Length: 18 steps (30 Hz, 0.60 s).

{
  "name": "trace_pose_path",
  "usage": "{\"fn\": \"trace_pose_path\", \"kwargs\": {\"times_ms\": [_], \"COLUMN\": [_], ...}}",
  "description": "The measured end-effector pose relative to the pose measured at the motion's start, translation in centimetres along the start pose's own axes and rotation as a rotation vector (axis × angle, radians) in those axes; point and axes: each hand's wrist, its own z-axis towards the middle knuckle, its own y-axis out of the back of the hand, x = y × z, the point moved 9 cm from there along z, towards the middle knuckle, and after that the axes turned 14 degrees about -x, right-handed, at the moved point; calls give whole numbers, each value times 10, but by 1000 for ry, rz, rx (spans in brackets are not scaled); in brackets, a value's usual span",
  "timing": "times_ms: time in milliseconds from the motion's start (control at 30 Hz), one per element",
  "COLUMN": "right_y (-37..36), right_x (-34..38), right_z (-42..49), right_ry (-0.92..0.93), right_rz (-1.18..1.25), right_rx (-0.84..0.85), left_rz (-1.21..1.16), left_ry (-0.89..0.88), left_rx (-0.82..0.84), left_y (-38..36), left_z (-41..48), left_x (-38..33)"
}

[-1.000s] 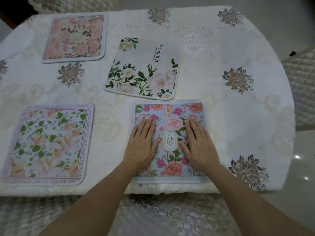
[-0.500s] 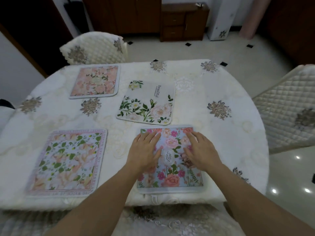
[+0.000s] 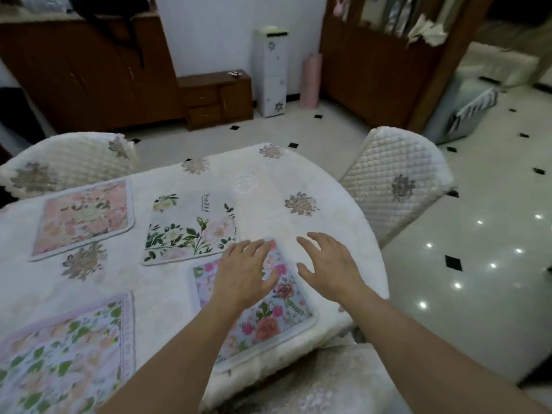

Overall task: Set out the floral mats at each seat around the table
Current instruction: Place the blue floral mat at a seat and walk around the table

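Desk [image 3: 352, 210], round-edged, covered with a white embroidered cloth [image 3: 167, 282], occupies the left and centre of the frame. Four floral mats lie flat on it. Blue mat [image 3: 277, 316] with pink and red blooms sits at the near edge, centre of the frame, turned slightly askew to that edge. White mat [image 3: 191, 225] with green leaves and the printed word "Beautiful" lies just above it, the two close at their corners but apart. Pink mat [image 3: 85, 218] lies at the left, near the far edge, in front of a quilted chair [image 3: 65, 159] at upper left. Green-leaf mat [image 3: 65, 354] with a pale pink border fills the lower left corner and is partly cut off by the frame. Left hand [image 3: 242, 276] is over the upper part of the blue mat, palm down, fingers [image 3: 254, 249] straight and spread apart, gripping nothing; contact with the mat cannot be confirmed. Right hand [image 3: 331, 267] is over bare cloth just right of the blue mat, palm down, fingers spread and loosely curved, holding nothing; contact with the cloth cannot be confirmed. A second quilted chair [image 3: 397, 180] stands at the right side of the desk. Tiled floor [image 3: 448, 264] with small black insets runs right and behind. Dark wooden drawer unit [image 3: 218, 98], narrow white cabinet [image 3: 271, 70] and pink roll [image 3: 310, 80] stand against the far wall.
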Motion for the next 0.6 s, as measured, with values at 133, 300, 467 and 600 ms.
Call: {"fn": "trace_pose_path", "kwargs": {"times_ms": [133, 300, 467, 600], "right_y": [32, 84, 128, 147], "right_x": [-43, -106, -170, -217], "right_z": [-29, -70, -111, -139], "right_ry": [-138, -304, -440, -509], "right_rz": [-68, -165, -255, -302], "right_rx": [-53, -97, -131, -132], "left_rz": [-55, -130, -204, -238], "left_ry": [-118, -263, -405, -493], "left_rx": [8, 12, 9, 7], "left_y": [-4, -11, -17, -23], "left_z": [14, 37, 57, 73], "left_x": [-49, -123, -200, -255]}}
